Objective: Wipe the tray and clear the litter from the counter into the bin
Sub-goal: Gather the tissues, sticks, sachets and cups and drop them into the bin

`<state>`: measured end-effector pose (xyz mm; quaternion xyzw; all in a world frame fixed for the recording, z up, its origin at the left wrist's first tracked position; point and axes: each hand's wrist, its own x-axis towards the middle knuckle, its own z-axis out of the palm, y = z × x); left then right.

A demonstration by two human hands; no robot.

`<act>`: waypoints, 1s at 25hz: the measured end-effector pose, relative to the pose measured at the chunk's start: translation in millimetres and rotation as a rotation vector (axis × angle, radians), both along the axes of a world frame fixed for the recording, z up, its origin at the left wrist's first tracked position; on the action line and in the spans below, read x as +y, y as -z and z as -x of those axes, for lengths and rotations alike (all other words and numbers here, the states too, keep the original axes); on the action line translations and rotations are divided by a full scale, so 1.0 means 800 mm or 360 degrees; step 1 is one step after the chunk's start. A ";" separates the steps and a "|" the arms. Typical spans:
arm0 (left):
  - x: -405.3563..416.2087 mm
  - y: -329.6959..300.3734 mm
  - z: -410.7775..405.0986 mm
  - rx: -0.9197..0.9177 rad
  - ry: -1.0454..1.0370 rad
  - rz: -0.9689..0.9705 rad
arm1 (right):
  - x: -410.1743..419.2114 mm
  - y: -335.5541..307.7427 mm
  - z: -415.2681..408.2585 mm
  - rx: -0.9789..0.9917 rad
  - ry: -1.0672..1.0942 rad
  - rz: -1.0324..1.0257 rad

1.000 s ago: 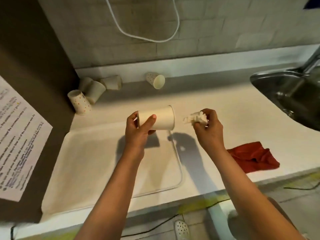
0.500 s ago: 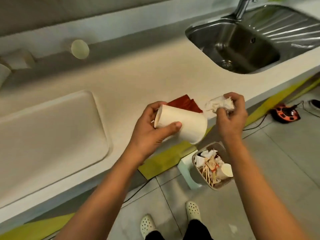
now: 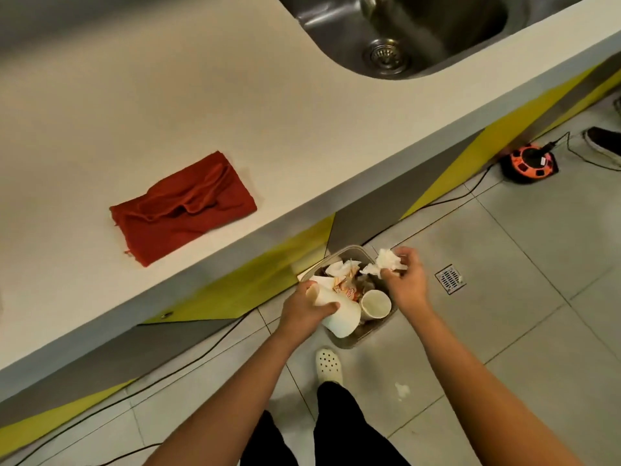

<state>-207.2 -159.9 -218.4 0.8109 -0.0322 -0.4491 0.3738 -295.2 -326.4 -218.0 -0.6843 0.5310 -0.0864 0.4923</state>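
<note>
Paper cup (image 3: 339, 314) gripped in left hand (image 3: 304, 311), fingers and thumb curled round its wall, cup tilted, mouth pointing down toward 5 o'clock, held over the near-left rim of the bin (image 3: 361, 336). Crumpled white tissue (image 3: 386, 265) pinched in right hand (image 3: 408, 280) between thumb and curled fingers, held over the bin's far-right edge at about 1 o'clock from the bin's middle. Bin sits on the tiled floor (image 3: 537, 297) just beside the counter's front edge, open top, already loaded: another paper cup (image 3: 375, 303) upright inside with mouth up, white paper scraps, an orange printed wrapper (image 3: 347, 290). Whether the held cup touches the litter below, cannot tell.

Counter (image 3: 168, 95) runs diagonally from 8 o'clock to 2 o'clock across the view. Red cloth (image 3: 183, 206) lies rumpled on it at 10 o'clock from the bin, near the front edge, well apart from both hands. Steel sink (image 3: 420, 35) set into the counter at 12 o'clock, drain (image 3: 386, 57) visible. Tray not in view.

Floor drain grate (image 3: 450, 279) at 3 o'clock from the bin, near the right hand. Orange cable reel (image 3: 529, 163) at 2 o'clock, black cord running along the cabinet base. White perforated clog (image 3: 328, 364) at 6 o'clock just below the bin. Small white scrap (image 3: 401, 390) on the floor right of the clog.
</note>
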 end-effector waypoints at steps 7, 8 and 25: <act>-0.059 0.068 -0.007 -0.0182 0.0159 -0.0235 | -0.018 0.086 -0.022 0.0274 -0.0389 -0.0131; -0.060 0.075 -0.010 -0.0203 0.0146 -0.0285 | -0.017 0.095 -0.023 0.0338 -0.0510 -0.0137; -0.020 -0.087 -0.059 -0.0273 0.0116 0.0406 | 0.034 -0.048 -0.073 -0.0438 -0.0228 0.0170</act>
